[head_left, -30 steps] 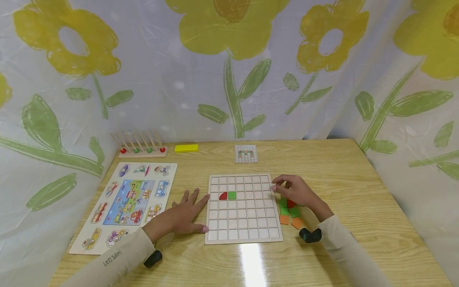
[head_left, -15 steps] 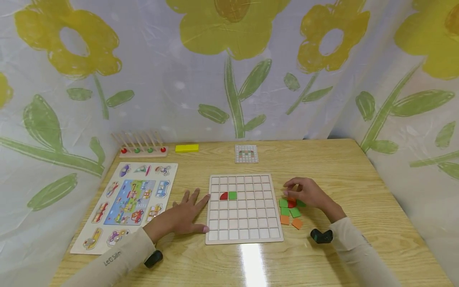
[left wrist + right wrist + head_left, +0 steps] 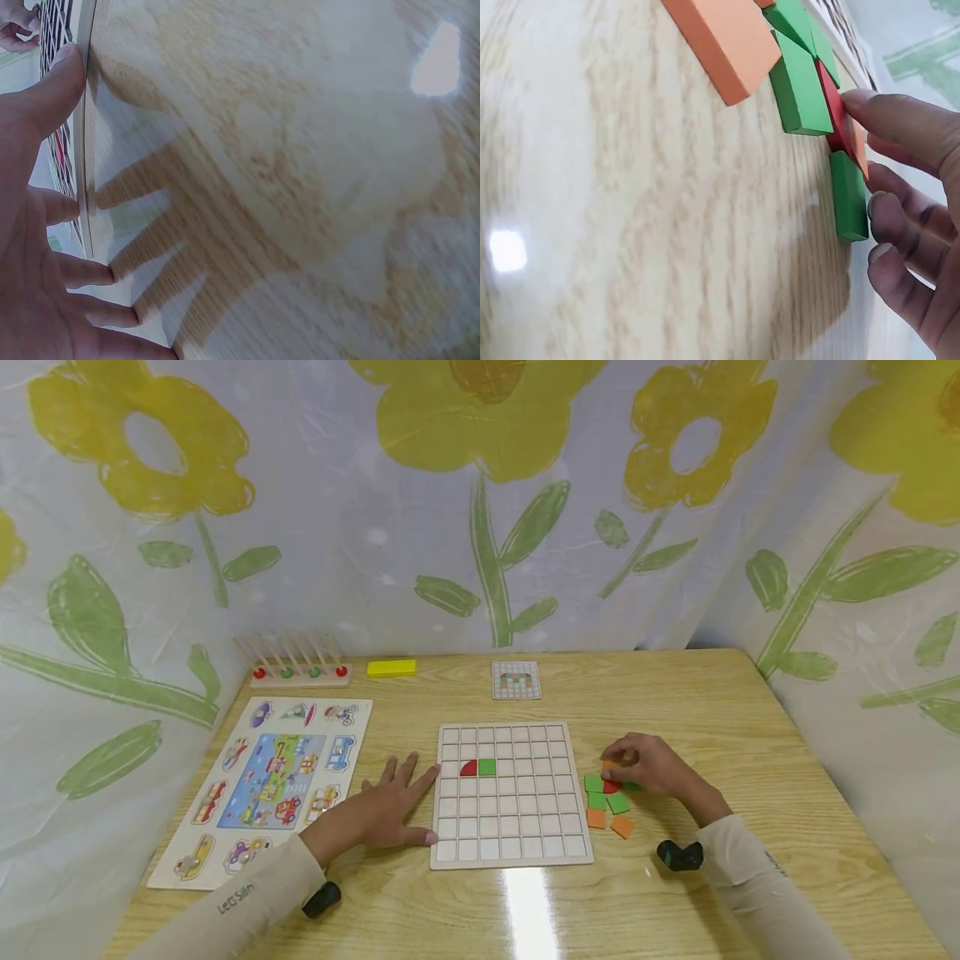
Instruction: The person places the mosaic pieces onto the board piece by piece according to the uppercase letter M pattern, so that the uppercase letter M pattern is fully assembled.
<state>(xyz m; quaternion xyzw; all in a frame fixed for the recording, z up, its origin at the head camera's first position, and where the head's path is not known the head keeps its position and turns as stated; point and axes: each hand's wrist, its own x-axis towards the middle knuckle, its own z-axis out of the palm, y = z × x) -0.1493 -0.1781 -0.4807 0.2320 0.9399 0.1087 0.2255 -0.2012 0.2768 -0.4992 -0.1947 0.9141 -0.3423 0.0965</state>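
A square wooden grid board [image 3: 513, 860] lies on the table. A red quarter-circle tile [image 3: 468, 768] sits in it, and a green square tile [image 3: 487, 767] fills the cell to its right. My left hand [image 3: 386, 814] rests spread at the board's left edge, with fingertips and thumb touching it. To the right of the board, my right hand [image 3: 641, 762] curls over a loose pile of tiles. Its thumb and index finger pinch an orange tile [image 3: 860, 146]. Just below the thumb is a red tile [image 3: 838, 120], partly covered. Several green tiles [image 3: 801, 90] lie about it.
Two orange tiles [image 3: 621, 827] lie at the pile's near end. A small pattern card [image 3: 516, 680] is behind the board. To the left lie a picture puzzle board [image 3: 360, 718], a peg rack with beads [image 3: 300, 678] and a yellow block [image 3: 392, 669].
My right hand has drawn back from the board's right edge to the tile pile. An orange tile has shifted slightly up and left with its fingers. My left hand stays in place.
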